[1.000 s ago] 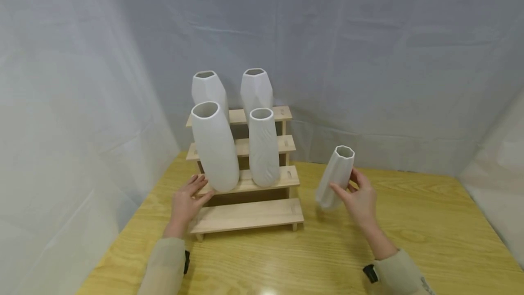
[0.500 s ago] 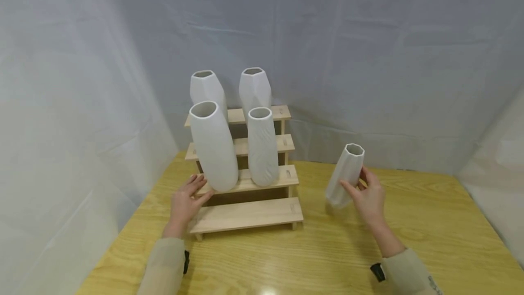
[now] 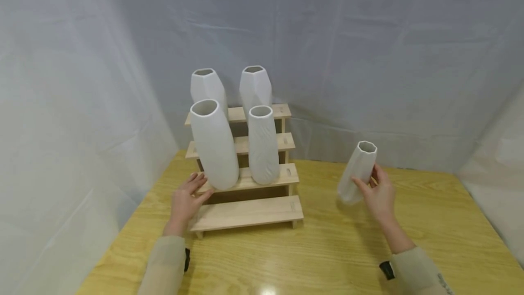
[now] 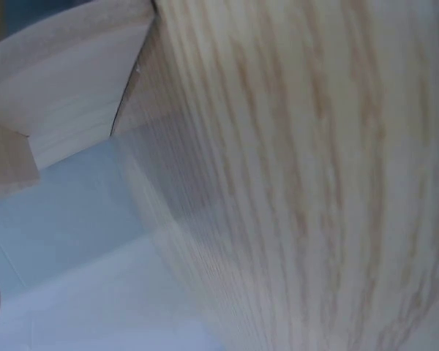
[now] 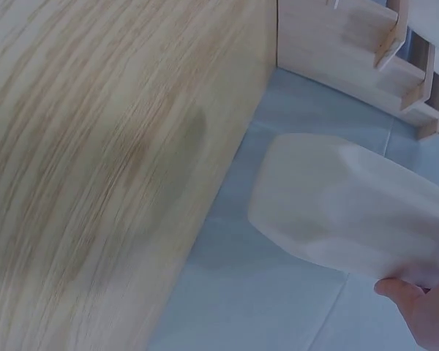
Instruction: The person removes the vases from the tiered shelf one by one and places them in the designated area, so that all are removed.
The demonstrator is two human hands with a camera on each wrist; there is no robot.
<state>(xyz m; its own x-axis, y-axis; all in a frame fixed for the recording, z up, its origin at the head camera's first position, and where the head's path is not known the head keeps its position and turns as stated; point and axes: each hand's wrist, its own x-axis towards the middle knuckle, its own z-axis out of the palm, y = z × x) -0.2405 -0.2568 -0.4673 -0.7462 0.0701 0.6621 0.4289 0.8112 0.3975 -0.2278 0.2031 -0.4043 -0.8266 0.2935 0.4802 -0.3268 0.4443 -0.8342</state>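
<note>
My right hand (image 3: 380,195) holds a white fluted vase (image 3: 355,174) by its side, thumb on the near face and fingers behind. The vase leans, its mouth up and to the right. In the right wrist view the base of the vase (image 5: 314,197) hangs clear of the wooden tabletop. At the left, my left hand (image 3: 186,202) rests against the left end of a stepped wooden display stand (image 3: 247,213), fingers extended beside a tall smooth white vase (image 3: 214,147). A textured white vase (image 3: 263,147) stands to its right on the same step.
Two faceted white vases, the left one (image 3: 208,88) and the right one (image 3: 255,87), stand on the stand's top step. The wooden table (image 3: 327,249) extends right and forward of the stand. A pale sheet (image 3: 368,58) hangs behind the table.
My right hand has carried the fluted vase to the right, away from the stand. My left hand has stayed at the stand's left end.
</note>
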